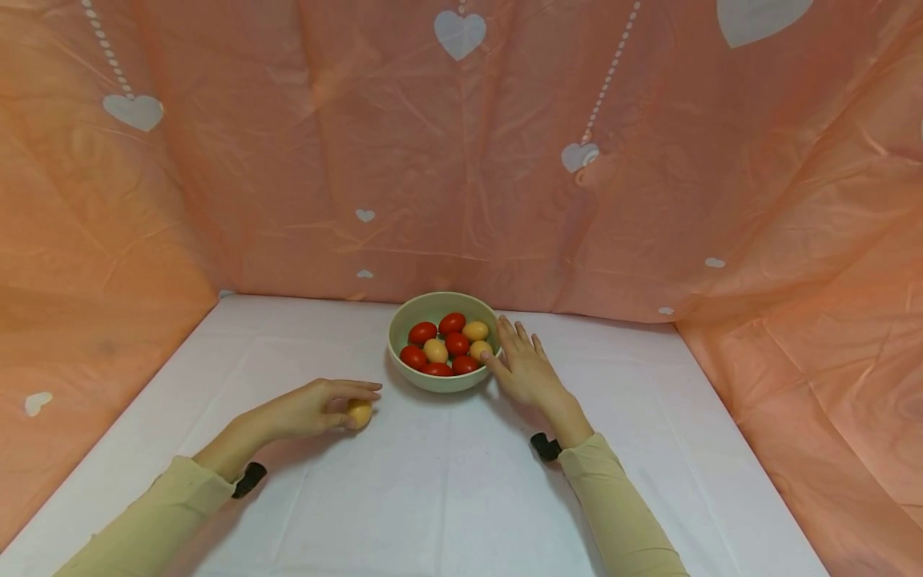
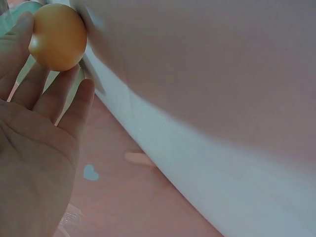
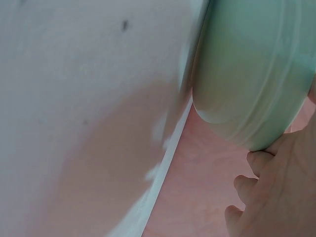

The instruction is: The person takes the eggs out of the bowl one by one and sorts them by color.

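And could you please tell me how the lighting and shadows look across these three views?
Head view: fairly bright, with soft shadows on the white cloth and some sheen on the orange-pink backdrop; left wrist view: dimmer, with a broad, blurry-edged shadow and a pale highlight on the yellow egg; right wrist view: muted, with a soft-edged shadow near the bowl.

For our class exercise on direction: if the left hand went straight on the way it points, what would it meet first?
The left hand, holding an egg, would probably meet the bowl first, though depth is unclear.
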A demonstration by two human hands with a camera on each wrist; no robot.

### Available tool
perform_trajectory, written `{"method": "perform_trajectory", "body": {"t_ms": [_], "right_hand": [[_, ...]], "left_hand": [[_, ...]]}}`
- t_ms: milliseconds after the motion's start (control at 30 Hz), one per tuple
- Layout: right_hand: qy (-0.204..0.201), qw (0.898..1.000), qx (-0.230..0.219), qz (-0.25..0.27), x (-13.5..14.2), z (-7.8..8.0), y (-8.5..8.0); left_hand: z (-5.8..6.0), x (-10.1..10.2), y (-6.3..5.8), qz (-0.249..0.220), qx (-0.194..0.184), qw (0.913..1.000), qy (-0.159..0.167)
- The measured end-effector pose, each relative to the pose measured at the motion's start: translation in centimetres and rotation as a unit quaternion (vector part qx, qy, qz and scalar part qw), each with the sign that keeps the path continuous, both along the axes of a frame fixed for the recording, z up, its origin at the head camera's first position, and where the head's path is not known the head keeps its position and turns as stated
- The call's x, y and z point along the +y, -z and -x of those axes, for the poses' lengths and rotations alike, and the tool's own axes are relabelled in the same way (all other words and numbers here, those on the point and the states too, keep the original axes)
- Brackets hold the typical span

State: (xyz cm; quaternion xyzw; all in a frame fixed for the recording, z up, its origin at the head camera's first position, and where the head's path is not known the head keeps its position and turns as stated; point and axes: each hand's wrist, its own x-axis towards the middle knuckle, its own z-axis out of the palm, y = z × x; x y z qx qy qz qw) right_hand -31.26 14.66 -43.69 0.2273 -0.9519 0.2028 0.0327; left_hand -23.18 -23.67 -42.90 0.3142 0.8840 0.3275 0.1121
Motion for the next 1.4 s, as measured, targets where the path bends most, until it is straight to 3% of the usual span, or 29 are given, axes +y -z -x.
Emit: {"method": "perform_trajectory", "body": {"t_ms": [933,1033,1167,1400], "right_hand": [[0.001,1.0,-0.001,0.001,0.1,0.1,0.1],[0.0,1.0,-0.001,0.0,0.1,0.1,0.1],[-0.001,1.0,-0.004,0.0,0.1,0.1,0.0],[0.0,1.0,-0.012,0.004,0.0,0.1,0.0]], "left_hand": [[-0.1,0.1,-0.3,-0.002,-0.015,0.9999,-0.007],[0.1,0.2,-0.9,0.001,0.004,0.9999,-0.011],[0.8,0.8,-2.0,-0.006,0.056,0.9982,-0.021],[2.6,3.1,-3.7,-0.045,0.138,0.9889,-0.032]]}}
